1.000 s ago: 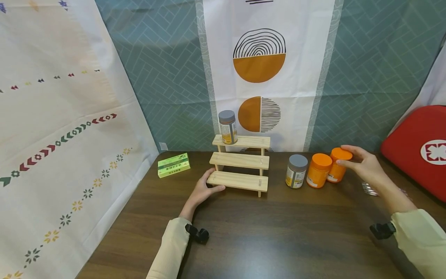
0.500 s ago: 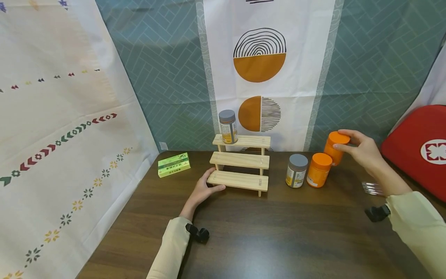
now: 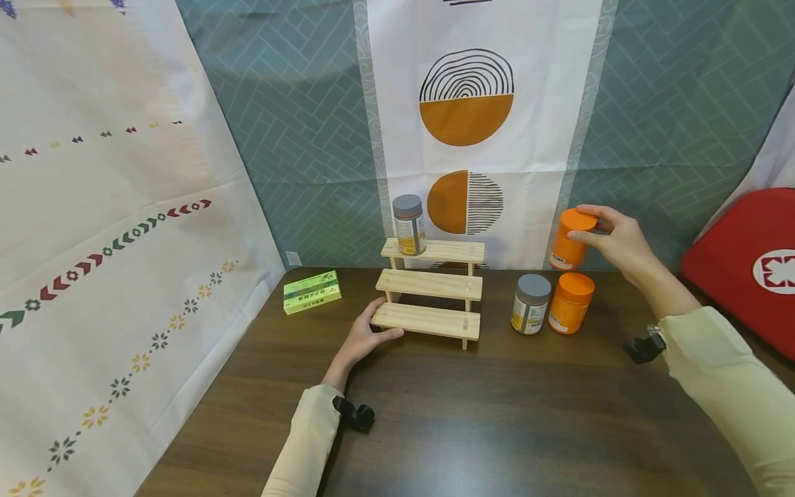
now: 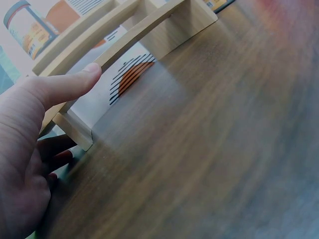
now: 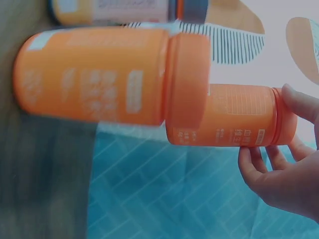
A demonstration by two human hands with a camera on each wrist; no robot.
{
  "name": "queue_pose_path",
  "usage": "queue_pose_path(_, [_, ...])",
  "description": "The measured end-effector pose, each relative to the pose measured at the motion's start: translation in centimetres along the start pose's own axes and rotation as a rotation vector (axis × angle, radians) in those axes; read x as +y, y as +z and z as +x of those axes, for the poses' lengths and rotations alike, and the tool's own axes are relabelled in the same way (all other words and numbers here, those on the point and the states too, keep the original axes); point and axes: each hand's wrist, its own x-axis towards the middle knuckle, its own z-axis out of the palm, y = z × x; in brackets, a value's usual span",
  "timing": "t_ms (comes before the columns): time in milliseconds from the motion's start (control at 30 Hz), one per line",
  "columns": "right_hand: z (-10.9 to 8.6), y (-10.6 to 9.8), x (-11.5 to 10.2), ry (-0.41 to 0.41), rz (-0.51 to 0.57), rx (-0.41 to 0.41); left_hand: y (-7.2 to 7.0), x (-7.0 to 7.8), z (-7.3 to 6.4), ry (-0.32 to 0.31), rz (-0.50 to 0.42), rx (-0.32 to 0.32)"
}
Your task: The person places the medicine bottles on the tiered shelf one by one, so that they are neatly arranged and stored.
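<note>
My right hand point(image 3: 611, 238) grips an orange bottle point(image 3: 569, 239) by its lid and upper side, holding it in the air above and behind a second orange bottle point(image 3: 571, 304). In the right wrist view the held bottle point(image 5: 227, 115) sits between thumb and fingers, with the standing bottle point(image 5: 94, 74) closer to the camera. My left hand point(image 3: 360, 338) holds the left end of the lowest step of a three-step wooden rack point(image 3: 428, 319); the thumb lies on its front edge in the left wrist view. A grey-capped bottle point(image 3: 410, 226) stands on the rack's top step.
Left of the standing orange bottle is another grey-capped bottle point(image 3: 531, 305). A green box point(image 3: 312, 292) lies at the table's back left. A red case point(image 3: 748, 259) with a white emblem is at the far right. Patterned cloth hangs behind the table.
My right hand has lifted the orange bottle off the table and carried it up and to the left. My left hand stays on the rack.
</note>
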Motion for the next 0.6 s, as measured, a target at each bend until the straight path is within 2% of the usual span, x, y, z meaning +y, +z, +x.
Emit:
queue_pose_path(333, [1.5, 2.5, -4.0, -0.022, 0.073, -0.065, 0.0, -0.2, -0.2, 0.002, 0.003, 0.001])
queue_pose_path(600, [2.6, 4.6, -7.4, -0.038, 0.155, -0.080, 0.0, -0.1, 0.0, 0.013, -0.013, -0.003])
